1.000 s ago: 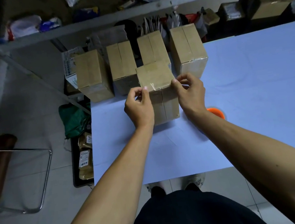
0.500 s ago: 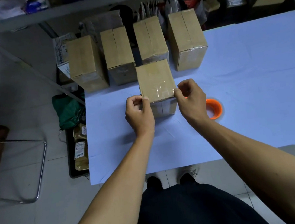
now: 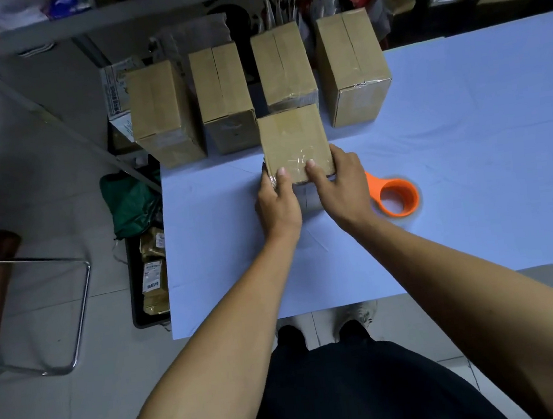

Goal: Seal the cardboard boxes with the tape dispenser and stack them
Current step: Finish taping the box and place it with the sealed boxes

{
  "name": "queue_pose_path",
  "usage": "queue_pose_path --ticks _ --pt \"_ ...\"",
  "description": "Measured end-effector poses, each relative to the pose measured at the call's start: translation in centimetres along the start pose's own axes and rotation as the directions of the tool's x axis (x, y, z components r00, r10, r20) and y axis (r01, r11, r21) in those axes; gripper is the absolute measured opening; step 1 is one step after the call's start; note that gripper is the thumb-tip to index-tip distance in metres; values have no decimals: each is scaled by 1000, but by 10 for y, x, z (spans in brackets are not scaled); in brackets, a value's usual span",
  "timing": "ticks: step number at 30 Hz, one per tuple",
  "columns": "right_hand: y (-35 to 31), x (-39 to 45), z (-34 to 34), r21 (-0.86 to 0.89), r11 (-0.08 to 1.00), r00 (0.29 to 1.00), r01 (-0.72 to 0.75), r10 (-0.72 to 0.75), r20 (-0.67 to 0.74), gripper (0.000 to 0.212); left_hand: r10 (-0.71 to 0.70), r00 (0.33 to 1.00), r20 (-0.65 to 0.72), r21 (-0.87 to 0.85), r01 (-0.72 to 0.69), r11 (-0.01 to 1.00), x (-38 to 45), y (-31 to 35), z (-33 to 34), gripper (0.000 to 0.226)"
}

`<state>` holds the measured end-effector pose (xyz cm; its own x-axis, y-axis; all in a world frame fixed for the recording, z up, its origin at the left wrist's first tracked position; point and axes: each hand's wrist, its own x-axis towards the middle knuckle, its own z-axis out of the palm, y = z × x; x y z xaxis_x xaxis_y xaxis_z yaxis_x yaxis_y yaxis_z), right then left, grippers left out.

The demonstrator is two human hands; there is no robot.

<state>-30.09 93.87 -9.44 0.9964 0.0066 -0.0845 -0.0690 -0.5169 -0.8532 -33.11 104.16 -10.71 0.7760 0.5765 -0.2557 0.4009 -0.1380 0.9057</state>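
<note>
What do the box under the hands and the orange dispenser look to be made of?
The small brown box looks like matte cardboard: dull tan faces, with glossy clear tape glinting near its front edge. The orange ring-shaped tape dispenser looks like smooth moulded plastic, judging by its uniform bright colour; I cannot be certain.

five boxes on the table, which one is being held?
The front box, alone ahead of the back row of four. Left hand and right hand grip its near edge, thumbs on its taped top.

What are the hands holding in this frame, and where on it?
Both hands, left and right, hold the small brown cardboard box at its near end, thumbs pressing the clear tape on top, fingers down its sides.
</note>
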Motion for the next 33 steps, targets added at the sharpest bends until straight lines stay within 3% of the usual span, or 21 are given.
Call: queue_pose_path --ticks 3,8,12,16,18,23,25,28,33 --pt "6 -4 -9 78 997 999 20 -23 34 26 -27 1000 16 -61 28 998 -2 -2 -1 41" --pt "5 -2 -13 130 991 993 -19 3 120 32 -90 995 52 -141 96 985 1 2 -5 55" --pt "-6 -9 -30 137 991 970 -10 -24 242 37 -149 988 29 -108 151 983 13 5 -16 39" --pt "-11 -9 -41 143 986 924 84 -131 358 73 -176 981 85 -54 181 982 25 16 -30 52" --pt "-19 -3 -40 124 988 942 88 -123 312 73 -189 976 107 -78 198 977 25 26 -35 63" --pt "-31 8 -33 129 992 980 -17 -10 200 31 -47 972 229 -145 82 986 16 37 -50 44" --pt "-31 10 -27 100 993 975 -59 36 218 38 12 959 285 -123 24 992 12 29 -53 50" --pt "-23 9 -17 14 994 965 -108 101 241 44 -22 946 324 -89 53 995 8 7 -53 58" --pt "-2 -7 3 66 973 916 -221 184 357 52 -91 958 273 -44 107 993 0 -26 -43 35"
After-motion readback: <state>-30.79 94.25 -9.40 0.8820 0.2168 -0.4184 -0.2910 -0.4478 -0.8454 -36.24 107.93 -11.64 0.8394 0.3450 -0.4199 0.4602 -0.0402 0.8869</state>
